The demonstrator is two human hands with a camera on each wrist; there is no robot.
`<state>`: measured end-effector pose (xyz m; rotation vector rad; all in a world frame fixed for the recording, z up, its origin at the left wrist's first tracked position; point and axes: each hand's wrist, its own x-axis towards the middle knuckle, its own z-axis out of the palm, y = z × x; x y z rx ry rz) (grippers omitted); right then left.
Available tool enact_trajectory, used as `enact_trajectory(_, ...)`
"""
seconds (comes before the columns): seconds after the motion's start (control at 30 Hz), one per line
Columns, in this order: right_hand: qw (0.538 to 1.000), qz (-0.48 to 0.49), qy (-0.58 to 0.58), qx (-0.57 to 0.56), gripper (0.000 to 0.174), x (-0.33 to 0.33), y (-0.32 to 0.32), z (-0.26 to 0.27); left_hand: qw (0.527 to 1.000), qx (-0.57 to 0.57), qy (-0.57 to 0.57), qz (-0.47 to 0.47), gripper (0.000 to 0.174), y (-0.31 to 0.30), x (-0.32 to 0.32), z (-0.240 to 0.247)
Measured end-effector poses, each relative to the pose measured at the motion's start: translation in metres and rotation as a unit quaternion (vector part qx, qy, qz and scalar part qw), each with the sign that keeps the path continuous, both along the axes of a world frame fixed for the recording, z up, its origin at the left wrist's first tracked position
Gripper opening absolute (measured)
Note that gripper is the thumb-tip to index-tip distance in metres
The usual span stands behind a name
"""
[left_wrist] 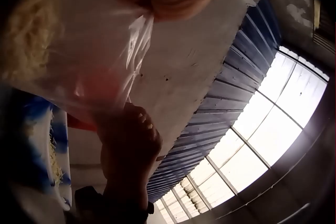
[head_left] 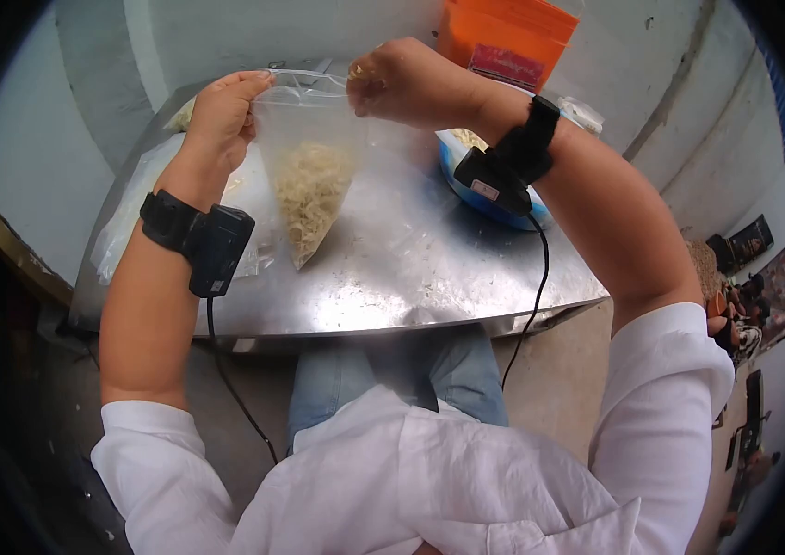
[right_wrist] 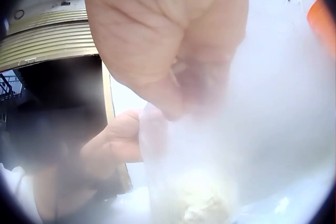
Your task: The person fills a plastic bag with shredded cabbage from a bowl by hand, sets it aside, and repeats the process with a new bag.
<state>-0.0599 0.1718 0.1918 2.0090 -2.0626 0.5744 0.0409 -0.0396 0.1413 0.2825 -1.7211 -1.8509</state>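
A clear plastic zip bag [head_left: 304, 116] hangs over the metal table, its lower corner pointing down. Pale yellow, shredded-looking pieces [head_left: 312, 185] fill its bottom part. At the bag's top left corner, my left hand [head_left: 219, 120] pinches the rim between thumb and fingers. My right hand [head_left: 411, 85] grips the opposite top corner, with small yellow bits stuck to its fingers. Between the hands the bag's mouth is spread. In the left wrist view the stretched plastic [left_wrist: 100, 45] runs from one hand to the other. Haze blurs the right fingertips in the right wrist view.
On the shiny metal table [head_left: 383, 268], a blue and white basin [head_left: 503, 213] with more pale shreds stands under my right forearm. Behind it is an orange container [head_left: 503, 37] with a red label. Flat clear plastic bags [head_left: 138, 208] lie at the left.
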Motion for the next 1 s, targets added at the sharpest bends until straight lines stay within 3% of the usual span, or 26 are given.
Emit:
enact_trajectory(0.17,0.999,0.002,-0.052,-0.007,0.01,-0.007,0.013,-0.012,0.995,0.044,0.039,-0.077,0.01,0.021,-0.005,-0.005)
enact_trajectory(0.23,0.983,0.01,-0.182,0.026,0.014,-0.022,0.027,-0.017,0.993,0.055,0.027,-0.105,0.011,0.027,-0.013,-0.025)
enact_trajectory(0.3,0.963,-0.048,-0.265,-0.006,0.023,-0.049,0.044,-0.004,0.993,0.068,-0.036,-0.085,0.012,0.029,-0.024,-0.052)
enact_trajectory(0.37,0.938,-0.118,-0.323,-0.031,0.03,-0.087,0.066,0.007,0.99,0.093,-0.008,-0.104,0.013,0.043,-0.023,-0.062)
enact_trajectory(0.4,0.939,-0.121,-0.321,-0.031,0.03,-0.104,0.077,0.008,0.986,0.118,0.015,-0.121,0.014,0.051,-0.023,-0.066)
enact_trajectory(0.47,0.924,-0.273,-0.261,0.052,0.038,-0.132,0.095,0.007,0.983,0.129,0.026,-0.126,0.015,0.062,-0.024,-0.07)
enact_trajectory(0.5,0.925,-0.275,-0.259,0.053,0.038,-0.141,0.102,0.004,0.981,0.139,0.036,-0.127,0.016,0.067,-0.024,-0.071)
enact_trajectory(0.57,0.884,-0.366,-0.227,0.182,0.047,-0.159,0.111,-0.001,0.985,0.126,0.041,-0.114,0.015,0.078,-0.024,-0.07)
enact_trajectory(0.83,0.819,-0.452,-0.201,0.29,0.064,-0.233,0.109,-0.036,0.989,0.11,0.055,-0.078,0.016,0.089,-0.019,-0.077)
enact_trajectory(0.9,0.81,-0.46,-0.193,0.309,0.065,-0.247,0.106,-0.046,0.995,0.051,0.01,-0.083,0.015,0.086,-0.011,-0.081)
enact_trajectory(1.0,0.787,-0.483,-0.173,0.342,0.067,-0.266,0.101,-0.061,0.996,0.029,0.032,-0.078,0.015,0.093,-0.005,-0.081)
